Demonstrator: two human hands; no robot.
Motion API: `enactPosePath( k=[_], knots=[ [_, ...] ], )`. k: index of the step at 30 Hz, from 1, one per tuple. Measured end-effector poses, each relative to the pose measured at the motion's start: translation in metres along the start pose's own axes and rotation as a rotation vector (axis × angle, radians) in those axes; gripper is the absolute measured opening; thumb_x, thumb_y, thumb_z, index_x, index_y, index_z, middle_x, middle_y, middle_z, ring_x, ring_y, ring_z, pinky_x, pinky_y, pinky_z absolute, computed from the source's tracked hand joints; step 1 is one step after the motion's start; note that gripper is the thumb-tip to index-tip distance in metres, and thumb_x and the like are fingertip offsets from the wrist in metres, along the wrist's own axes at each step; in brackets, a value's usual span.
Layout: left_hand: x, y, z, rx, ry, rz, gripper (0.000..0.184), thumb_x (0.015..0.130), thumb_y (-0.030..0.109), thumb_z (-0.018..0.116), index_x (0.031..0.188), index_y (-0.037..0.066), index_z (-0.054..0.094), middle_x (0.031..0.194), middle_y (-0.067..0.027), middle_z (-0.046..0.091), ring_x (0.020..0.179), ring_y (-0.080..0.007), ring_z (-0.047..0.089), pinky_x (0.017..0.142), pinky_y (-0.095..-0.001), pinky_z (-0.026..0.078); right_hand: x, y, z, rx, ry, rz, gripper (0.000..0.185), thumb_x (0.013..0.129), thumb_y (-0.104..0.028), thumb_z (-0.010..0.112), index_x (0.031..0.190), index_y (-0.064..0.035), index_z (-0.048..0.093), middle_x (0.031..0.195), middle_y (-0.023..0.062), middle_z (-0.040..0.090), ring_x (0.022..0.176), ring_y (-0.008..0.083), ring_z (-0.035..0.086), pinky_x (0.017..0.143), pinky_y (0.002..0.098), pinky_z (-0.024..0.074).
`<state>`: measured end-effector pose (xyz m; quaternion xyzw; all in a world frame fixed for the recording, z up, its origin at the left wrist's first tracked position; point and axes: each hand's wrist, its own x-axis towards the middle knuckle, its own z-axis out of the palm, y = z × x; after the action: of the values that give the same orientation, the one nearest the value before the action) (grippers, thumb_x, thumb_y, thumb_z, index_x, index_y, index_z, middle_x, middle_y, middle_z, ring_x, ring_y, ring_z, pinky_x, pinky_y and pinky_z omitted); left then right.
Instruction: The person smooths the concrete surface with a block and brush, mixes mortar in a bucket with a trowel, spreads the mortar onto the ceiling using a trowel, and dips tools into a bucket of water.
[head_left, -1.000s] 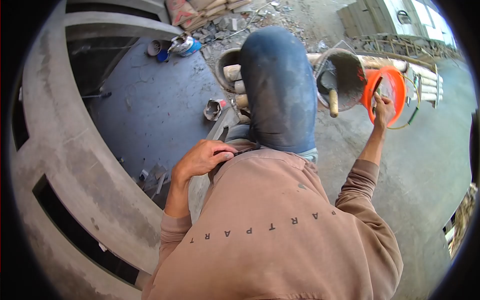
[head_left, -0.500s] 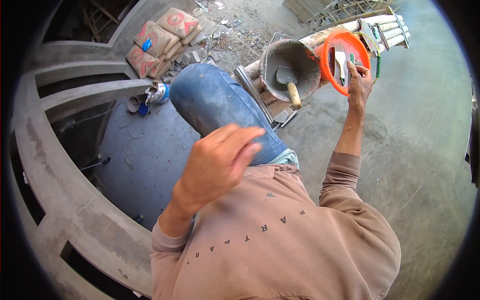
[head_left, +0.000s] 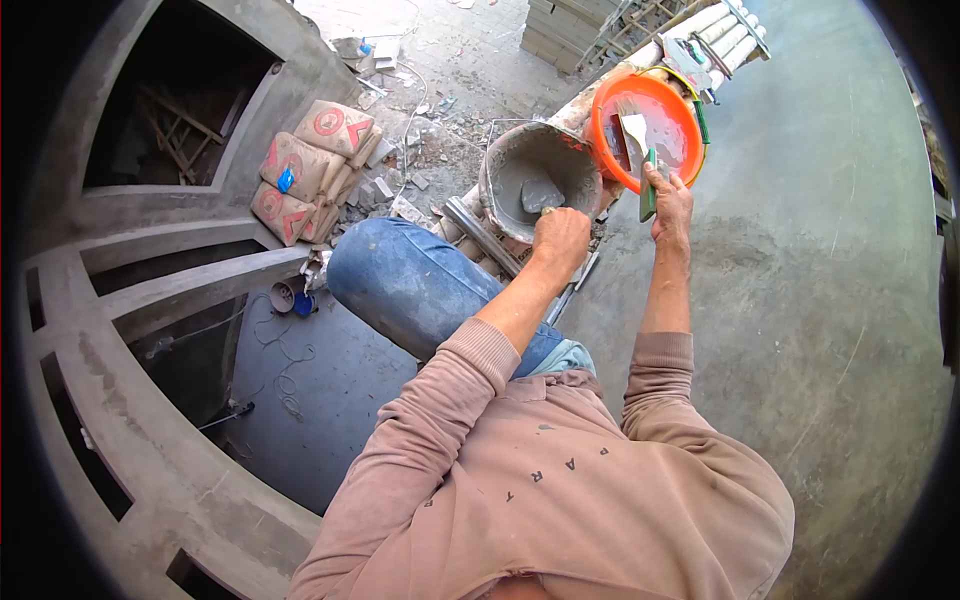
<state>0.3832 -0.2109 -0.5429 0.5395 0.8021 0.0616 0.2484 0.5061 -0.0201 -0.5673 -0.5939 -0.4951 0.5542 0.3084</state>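
Observation:
My left hand [head_left: 562,240] is closed round the handle of a trowel, whose grey blade [head_left: 541,195] lies inside the grey mortar bucket [head_left: 493,190]. The hand is over the bucket's near rim and hides most of the handle. My right hand [head_left: 672,200] holds a tool with a green handle [head_left: 649,196] at the near edge of the orange bucket [head_left: 698,140]. A brush with pale bristles [head_left: 634,125] shows above the green handle; where one ends and the other starts is unclear. Liquid stands in the orange bucket.
Pale round poles [head_left: 735,40] run behind the buckets. Metal profiles [head_left: 480,232] lie beside my bent knee [head_left: 400,280]. Stacked sacks [head_left: 310,170] and rubble stand at the upper left. A concrete frame [head_left: 150,420] curves along the left, beside a lower grey-blue floor [head_left: 310,400].
My left hand has moved from my waist to the trowel and closed on its handle. My right hand now holds the green-handled tool more upright, at the orange bucket. The view has turned.

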Motion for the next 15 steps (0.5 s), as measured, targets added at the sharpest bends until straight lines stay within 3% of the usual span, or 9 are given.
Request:
enactPosePath(
  k=[1, 2, 3, 4, 5, 6, 10, 13, 15],
  knots=[
    [0.003, -0.003, 0.000, -0.023, 0.054, -0.021, 0.022, 0.089, 0.009, 0.069, 0.109, 0.000, 0.068, 0.101, -0.0209, 0.075, 0.090, -0.0323, 0.077, 0.073, -0.0379, 0.064, -0.003, -0.003, -0.002, 0.001, -0.026, 0.003, 0.099, 0.081, -0.025, 0.089, 0.151, 0.0168, 0.034, 0.134, 0.0248, 0.061, 0.118, 0.0276, 0.063, 0.100, 0.0375, 0.0498],
    [0.005, -0.006, 0.001, 0.021, 0.137, -0.110, 0.019, 0.088, 0.020, 0.073, 0.096, 0.002, 0.075, 0.102, -0.0160, 0.077, 0.094, -0.0261, 0.077, 0.074, -0.0403, 0.064, -0.007, -0.004, -0.003, 0.001, -0.054, 0.005, 0.097, 0.081, -0.024, 0.088, 0.151, 0.0166, 0.035, 0.132, 0.0240, 0.062, 0.117, 0.0275, 0.064, 0.100, 0.0379, 0.0500],
    [0.006, -0.010, 0.002, -0.010, 0.109, -0.125, 0.023, 0.086, 0.023, 0.075, 0.096, 0.002, 0.075, 0.102, -0.0159, 0.077, 0.094, -0.0264, 0.077, 0.076, -0.0402, 0.064, -0.010, -0.006, -0.003, 0.000, -0.082, 0.007, 0.096, 0.081, -0.024, 0.088, 0.151, 0.0164, 0.036, 0.131, 0.0231, 0.063, 0.115, 0.0275, 0.064, 0.100, 0.0383, 0.0503],
    [0.001, -0.012, -0.004, -0.044, 0.078, -0.143, 0.026, 0.084, 0.026, 0.078, 0.096, 0.002, 0.075, 0.103, -0.0158, 0.077, 0.094, -0.0267, 0.077, 0.077, -0.0400, 0.064, -0.006, -0.003, 0.002, -0.021, 0.021, 0.053, 0.078, 0.081, -0.020, 0.086, 0.141, 0.0131, 0.048, 0.116, 0.0154, 0.070, 0.103, 0.0232, 0.068, 0.089, 0.0369, 0.0537],
    [-0.003, -0.011, -0.011, -0.078, 0.046, -0.165, 0.030, 0.082, 0.029, 0.080, 0.095, 0.002, 0.075, 0.103, -0.0157, 0.077, 0.095, -0.0270, 0.077, 0.078, -0.0398, 0.063, -0.005, -0.002, -0.001, 0.044, -0.010, 0.071, 0.073, 0.081, -0.019, 0.086, 0.138, 0.0110, 0.051, 0.113, 0.0133, 0.070, 0.100, 0.0218, 0.068, 0.086, 0.0359, 0.0539],
    [-0.005, -0.010, -0.018, -0.092, -0.051, -0.151, 0.037, 0.079, 0.030, 0.082, 0.101, 0.002, 0.074, 0.104, -0.0164, 0.077, 0.097, -0.0302, 0.077, 0.081, -0.0409, 0.063, -0.004, -0.002, -0.004, 0.109, -0.044, 0.089, 0.068, 0.081, -0.019, 0.086, 0.134, 0.0089, 0.053, 0.110, 0.0113, 0.070, 0.097, 0.0203, 0.068, 0.082, 0.0350, 0.0541],
    [0.004, -0.008, -0.003, -0.077, -0.044, -0.084, 0.026, 0.082, 0.017, 0.075, 0.102, 0.002, 0.076, 0.102, -0.0192, 0.077, 0.099, -0.0333, 0.076, 0.082, -0.0411, 0.063, -0.008, -0.014, 0.006, 0.130, -0.029, 0.056, 0.061, 0.080, -0.018, 0.088, 0.128, 0.0024, 0.057, 0.111, 0.0085, 0.068, 0.093, 0.0173, 0.067, 0.072, 0.0323, 0.0530],
    [0.011, -0.017, -0.005, -0.169, 0.097, -0.207, 0.021, 0.080, 0.016, 0.075, 0.096, 0.002, 0.079, 0.103, -0.0198, 0.077, 0.098, -0.0333, 0.076, 0.083, -0.0406, 0.063, -0.014, -0.021, 0.008, 0.022, -0.022, -0.068, 0.068, 0.077, -0.018, 0.091, 0.131, 0.0015, 0.055, 0.115, 0.0102, 0.068, 0.093, 0.0193, 0.067, 0.076, 0.0336, 0.0546],
    [-0.003, -0.016, -0.028, -0.208, -0.013, -0.201, 0.030, 0.080, 0.021, 0.077, 0.099, -0.002, 0.076, 0.102, -0.0237, 0.076, 0.096, -0.0375, 0.076, 0.082, -0.0422, 0.063, -0.015, -0.017, 0.008, -0.129, 0.031, -0.197, 0.068, 0.074, -0.016, 0.092, 0.130, 0.0013, 0.057, 0.116, 0.0124, 0.066, 0.096, 0.0230, 0.067, 0.081, 0.0365, 0.0554]
  ],
)
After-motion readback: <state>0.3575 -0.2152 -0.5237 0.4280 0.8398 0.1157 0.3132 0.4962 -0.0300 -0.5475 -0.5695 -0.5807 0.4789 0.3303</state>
